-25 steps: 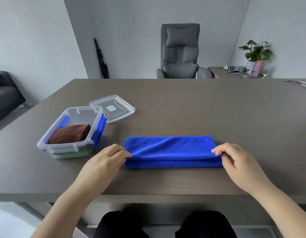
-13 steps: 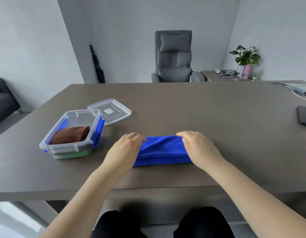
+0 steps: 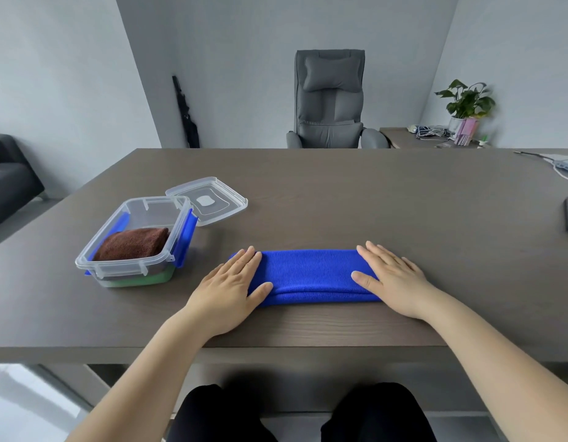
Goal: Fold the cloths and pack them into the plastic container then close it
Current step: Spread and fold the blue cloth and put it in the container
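**Pressing the folded blue cloth flat**

We hold the left hand (image 3: 227, 290) open, palm down, fingers together and pointing away from us, on the left end of the blue cloth (image 3: 308, 275). The right hand (image 3: 392, 279) mirrors it on the right end, also flat and gripping nothing. Both thumbs angle inward along the near edge. We judge this placement to serve two purposes: it compresses the layers so the fold sets, and it pins both ends so the strip does not spring open. Both forearms run forward from the near edge of the table (image 3: 372, 202) and converge slightly toward the cloth.

The cloth lies as a long narrow strip, parallel to the near table edge, with stacked layers showing along its near side. In our judgement it is too long for the container (image 3: 129, 269), so a further fold across its length is required.

The container stands open to the left of the left hand, apart from the cloth. A folded brown cloth (image 3: 132, 244) lies inside, above a green layer at the bottom. The lid (image 3: 209, 199) rests flat just behind the container.
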A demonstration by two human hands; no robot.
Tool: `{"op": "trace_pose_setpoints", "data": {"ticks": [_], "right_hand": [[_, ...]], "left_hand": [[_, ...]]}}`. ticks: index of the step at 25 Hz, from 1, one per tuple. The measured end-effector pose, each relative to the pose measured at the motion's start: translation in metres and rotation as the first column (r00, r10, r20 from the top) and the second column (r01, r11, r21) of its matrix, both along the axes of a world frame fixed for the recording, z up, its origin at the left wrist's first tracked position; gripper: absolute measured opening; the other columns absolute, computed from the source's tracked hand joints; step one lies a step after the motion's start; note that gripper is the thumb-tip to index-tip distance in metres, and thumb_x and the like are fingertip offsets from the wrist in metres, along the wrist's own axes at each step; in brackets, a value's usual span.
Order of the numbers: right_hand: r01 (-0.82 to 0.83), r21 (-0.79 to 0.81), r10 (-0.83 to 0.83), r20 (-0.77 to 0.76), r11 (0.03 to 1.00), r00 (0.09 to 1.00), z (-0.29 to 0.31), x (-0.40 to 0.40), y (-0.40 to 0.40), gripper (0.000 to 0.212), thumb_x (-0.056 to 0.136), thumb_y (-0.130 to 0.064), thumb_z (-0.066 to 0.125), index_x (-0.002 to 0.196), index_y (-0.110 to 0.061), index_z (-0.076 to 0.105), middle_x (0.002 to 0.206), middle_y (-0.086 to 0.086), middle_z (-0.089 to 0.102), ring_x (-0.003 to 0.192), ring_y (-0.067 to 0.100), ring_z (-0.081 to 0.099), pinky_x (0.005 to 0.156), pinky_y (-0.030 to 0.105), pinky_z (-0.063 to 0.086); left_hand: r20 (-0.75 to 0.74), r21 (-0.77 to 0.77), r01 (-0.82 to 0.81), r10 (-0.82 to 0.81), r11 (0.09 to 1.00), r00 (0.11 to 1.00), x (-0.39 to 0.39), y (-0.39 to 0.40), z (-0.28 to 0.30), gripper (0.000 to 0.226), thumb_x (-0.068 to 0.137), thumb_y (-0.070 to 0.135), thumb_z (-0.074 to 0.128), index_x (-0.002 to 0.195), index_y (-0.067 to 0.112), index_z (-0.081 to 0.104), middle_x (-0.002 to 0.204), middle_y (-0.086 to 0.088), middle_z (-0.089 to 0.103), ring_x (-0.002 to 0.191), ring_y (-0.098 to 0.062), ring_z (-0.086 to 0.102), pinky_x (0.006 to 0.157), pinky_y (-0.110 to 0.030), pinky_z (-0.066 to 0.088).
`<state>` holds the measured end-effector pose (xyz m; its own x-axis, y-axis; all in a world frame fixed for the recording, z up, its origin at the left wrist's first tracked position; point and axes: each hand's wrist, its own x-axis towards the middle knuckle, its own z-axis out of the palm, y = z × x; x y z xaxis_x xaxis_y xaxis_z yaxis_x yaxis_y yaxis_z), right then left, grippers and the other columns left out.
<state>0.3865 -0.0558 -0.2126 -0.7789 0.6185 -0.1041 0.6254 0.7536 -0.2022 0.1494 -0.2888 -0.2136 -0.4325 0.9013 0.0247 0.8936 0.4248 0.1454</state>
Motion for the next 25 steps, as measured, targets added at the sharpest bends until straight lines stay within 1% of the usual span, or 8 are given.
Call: {"op": "trace_pose_setpoints", "data": {"ticks": [3,6,9,11,15,18,21,25], "right_hand": [[0.048,-0.097,-0.059,-0.108,0.994,0.992,0.000,0.001,0.006,0.070,0.090,-0.070,0.018,0.152,-0.038,0.015,0.160,-0.016,0.010,0.147,0.004,0.006,0.119,0.036,0.008],[0.082,-0.453,-0.285,-0.401,0.888,0.871,0.011,0.002,0.020,0.052,0.098,-0.050,0.040,0.144,-0.025,0.042,0.149,-0.006,0.041,0.134,0.007,0.037,0.110,0.027,0.026],[0.184,-0.428,-0.375,-0.420,0.885,0.826,0.025,0.000,0.035,0.028,0.097,-0.033,0.052,0.120,-0.021,0.063,0.130,-0.003,0.061,0.118,0.013,0.054,0.095,0.029,0.039],[0.240,-0.413,-0.400,-0.362,0.878,0.842,0.030,-0.005,0.042,0.017,0.094,-0.028,0.056,0.103,-0.020,0.069,0.118,0.000,0.067,0.109,0.022,0.060,0.091,0.035,0.045],[0.301,-0.422,-0.412,-0.203,0.855,0.888,0.040,-0.014,0.047,0.023,0.088,-0.036,0.067,0.095,-0.015,0.073,0.106,0.002,0.070,0.101,0.023,0.062,0.084,0.033,0.045],[0.321,-0.420,-0.401,-0.115,0.849,0.909,0.044,-0.018,0.048,0.023,0.086,-0.032,0.070,0.088,-0.009,0.072,0.096,0.006,0.071,0.090,0.025,0.065,0.076,0.032,0.047],[0.309,-0.430,-0.379,-0.086,0.848,0.921,0.049,-0.021,0.048,0.020,0.089,-0.026,0.065,0.080,-0.009,0.063,0.076,0.007,0.062,0.064,0.020,0.052,0.061,0.028,0.041],[0.287,-0.525,-0.402,-0.119,0.802,0.908,0.060,-0.023,0.045,0.024,0.090,-0.017,0.057,0.068,-0.013,0.050,0.052,0.001,0.045,0.036,0.014,0.036,0.036,0.016,0.027]], "left_hand": [[0.005,0.046,0.018,-0.018,0.999,1.000,0.002,-0.003,0.000,0.083,0.085,0.076,0.008,0.156,0.033,0.005,0.161,0.018,-0.003,0.145,0.003,-0.008,0.118,-0.026,0.001],[-0.070,0.152,0.001,0.009,0.988,0.997,0.016,0.002,0.004,0.077,0.090,0.070,0.015,0.154,0.029,0.022,0.161,0.013,0.017,0.148,-0.002,0.005,0.120,-0.028,0.004],[-0.162,0.368,0.099,-0.041,0.924,0.986,0.059,0.023,0.013,0.055,0.093,0.055,0.040,0.135,0.023,0.053,0.141,0.008,0.053,0.140,-0.013,0.036,0.117,-0.034,0.024],[-0.150,0.435,0.180,-0.126,0.882,0.981,0.093,0.045,0.019,0.038,0.090,0.044,0.050,0.116,0.020,0.064,0.119,0.006,0.064,0.122,-0.018,0.052,0.102,-0.033,0.039],[-0.216,0.399,0.236,-0.159,0.886,0.963,0.156,0.090,0.030,0.019,0.083,0.036,0.062,0.083,0.017,0.061,0.081,0.001,0.057,0.078,-0.021,0.053,0.058,-0.033,0.040],[-0.197,0.283,0.211,-0.158,0.936,0.967,0.187,0.117,0.029,0.023,0.086,0.032,0.064,0.098,0.013,0.061,0.092,-0.003,0.056,0.080,-0.022,0.048,0.055,-0.033,0.030],[-0.196,0.175,0.159,-0.124,0.972,0.973,0.199,0.137,0.026,0.018,0.091,0.008,0.052,0.109,0.006,0.055,0.099,-0.007,0.055,0.076,-0.021,0.038,0.045,-0.031,0.018],[-0.081,0.209,0.116,-0.101,0.971,0.992,0.195,0.142,0.035,0.014,0.087,0.002,0.053,0.101,0.005,0.055,0.079,-0.005,0.048,0.069,-0.021,0.041,0.041,-0.028,0.019]]}}
